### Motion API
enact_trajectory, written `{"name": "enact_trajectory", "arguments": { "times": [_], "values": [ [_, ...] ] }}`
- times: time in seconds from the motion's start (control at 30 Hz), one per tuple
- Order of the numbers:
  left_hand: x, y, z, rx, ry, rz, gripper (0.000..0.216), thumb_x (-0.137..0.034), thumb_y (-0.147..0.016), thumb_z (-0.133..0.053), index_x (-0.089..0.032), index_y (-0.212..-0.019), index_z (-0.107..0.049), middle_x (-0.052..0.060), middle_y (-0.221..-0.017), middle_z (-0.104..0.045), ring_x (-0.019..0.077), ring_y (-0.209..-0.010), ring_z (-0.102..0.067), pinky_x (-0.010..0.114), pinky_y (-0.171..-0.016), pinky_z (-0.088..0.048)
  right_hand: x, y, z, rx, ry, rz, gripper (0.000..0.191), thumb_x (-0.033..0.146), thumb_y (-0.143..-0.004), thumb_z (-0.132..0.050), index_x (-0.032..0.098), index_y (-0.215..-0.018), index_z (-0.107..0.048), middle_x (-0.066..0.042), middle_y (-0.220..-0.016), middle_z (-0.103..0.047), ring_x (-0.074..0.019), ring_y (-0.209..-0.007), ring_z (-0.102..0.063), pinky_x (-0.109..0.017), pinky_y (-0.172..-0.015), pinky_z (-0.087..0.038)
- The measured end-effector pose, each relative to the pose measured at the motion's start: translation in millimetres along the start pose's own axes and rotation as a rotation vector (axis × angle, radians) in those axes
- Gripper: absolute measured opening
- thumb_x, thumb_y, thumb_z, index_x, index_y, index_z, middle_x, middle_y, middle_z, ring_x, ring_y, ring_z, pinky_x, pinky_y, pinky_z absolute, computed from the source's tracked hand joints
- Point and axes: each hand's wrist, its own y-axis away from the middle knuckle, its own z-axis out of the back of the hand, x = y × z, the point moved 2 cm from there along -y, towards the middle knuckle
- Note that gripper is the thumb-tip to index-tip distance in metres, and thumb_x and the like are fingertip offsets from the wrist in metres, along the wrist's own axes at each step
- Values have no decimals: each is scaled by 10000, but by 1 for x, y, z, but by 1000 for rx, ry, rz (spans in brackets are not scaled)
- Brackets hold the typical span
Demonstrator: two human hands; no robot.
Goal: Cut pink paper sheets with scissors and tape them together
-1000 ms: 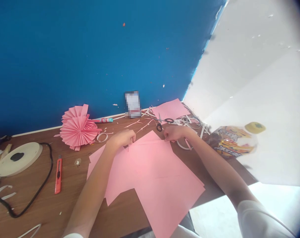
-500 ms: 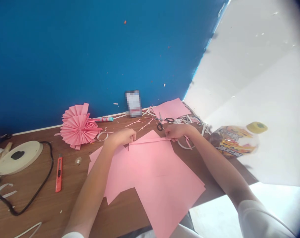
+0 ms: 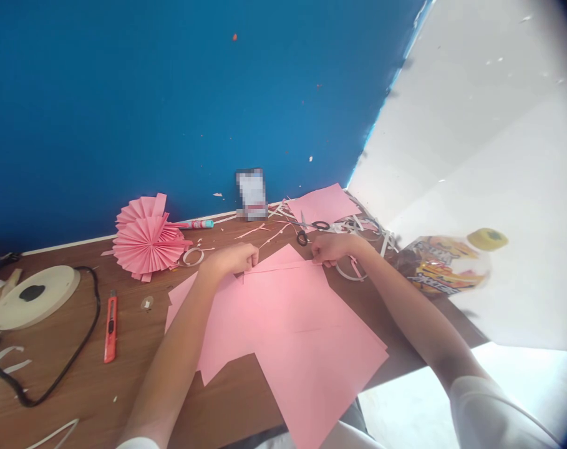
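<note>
A large pink paper sheet (image 3: 302, 337) lies on the brown table (image 3: 124, 386) on top of other pink sheets (image 3: 189, 299). My left hand (image 3: 234, 259) pinches the left end of its folded far edge, fingers closed. My right hand (image 3: 330, 248) pinches the right end of the same narrow fold. Both hands rest on the paper, with the crease stretched between them.
Folded pink paper fans (image 3: 145, 240) lie at the back left by the blue wall. An orange utility knife (image 3: 110, 324), a tape roll (image 3: 30, 296) and a black cable (image 3: 72, 365) sit left. Scissors (image 3: 309, 231), paper strips, another pink sheet (image 3: 323, 204) and a yellow-capped bottle (image 3: 446, 262) are right.
The far edge of the pink sheet has been folded over into a narrow strip and pressed flatter. Both hands stayed at its ends and shifted only slightly.
</note>
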Motion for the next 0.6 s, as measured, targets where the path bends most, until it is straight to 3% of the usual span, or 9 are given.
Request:
{"name": "enact_trajectory", "arguments": {
  "times": [0.6],
  "values": [
    [-2, -4, -1, -7, 11, 3, 206, -137, -647, -546, -209, -833, -597, -16, -770, -680, 120, -620, -608, 212, -521, -387, -7, -7, -7, 13, -171, -57, 119, 241, -688, -601, 153, -645, -534, -31, -606, -619, -142, -578, -607, -229, -536, -482]
  ]
}}
